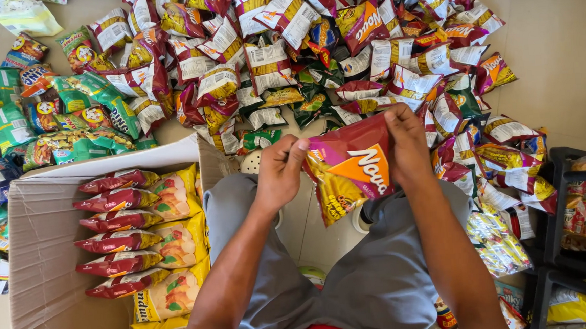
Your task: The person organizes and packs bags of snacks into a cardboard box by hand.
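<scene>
The person sits on the floor, grey shorts and knees at the bottom of the head view, and holds one dark red and orange snack bag point(349, 168) up between both hands, just above the lap. The left hand point(281, 168) has its fingers point(296, 146) pinched shut on the bag's upper left corner; the right hand point(407, 144) is closed over the upper right edge, thumb in front and the rest behind. The bag hangs slightly tilted, its lower end drooping toward the left knee.

Handling it well seems to call for a light pinch on the sealed seam rather than the puffed middle, since a bag of crisps this soft would likely crush or pop under a squeeze. Keeping both corners level should let it lie flat and face the same way as its neighbours.

Just to the left stands an open cardboard box point(42, 268), holding a column of red bags point(117, 233) on edge and, beside them, a column of yellow bags point(176, 243), all tightly ranked. To the right, black crates point(567, 209) carry more packets. Farther out, a loose heap of mixed bags point(313, 55) covers the tan floor point(557, 47), with green packets point(5, 114) spread at the far left.
</scene>
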